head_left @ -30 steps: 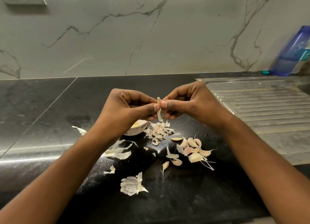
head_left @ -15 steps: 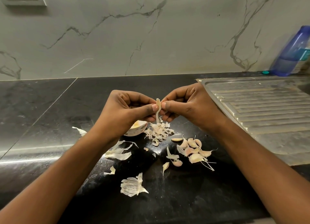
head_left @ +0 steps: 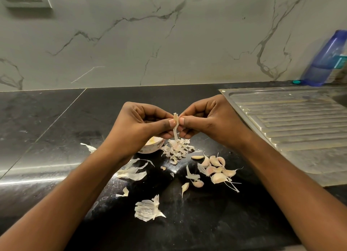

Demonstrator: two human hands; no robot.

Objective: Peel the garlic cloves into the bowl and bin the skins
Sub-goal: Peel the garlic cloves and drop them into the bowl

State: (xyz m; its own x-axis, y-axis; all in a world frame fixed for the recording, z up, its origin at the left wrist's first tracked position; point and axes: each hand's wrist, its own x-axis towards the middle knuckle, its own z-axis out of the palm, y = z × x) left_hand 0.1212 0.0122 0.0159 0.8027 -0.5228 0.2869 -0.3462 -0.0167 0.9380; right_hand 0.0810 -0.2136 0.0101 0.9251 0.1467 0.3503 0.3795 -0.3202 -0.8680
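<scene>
No legible txt, nos. or brand names anywhere. Teal label point(head_left: 340, 61) on blue bottle point(head_left: 323, 62), far rt by the wall, too blurred & cut off by the frame edge to read.

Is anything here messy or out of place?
Yes: papery garlic skins lie scattered over the black countertop, beside the small bowl and the unpeeled cloves, not in any bin; none is in view. The left hand and right hand pinch another skin strip.
</scene>
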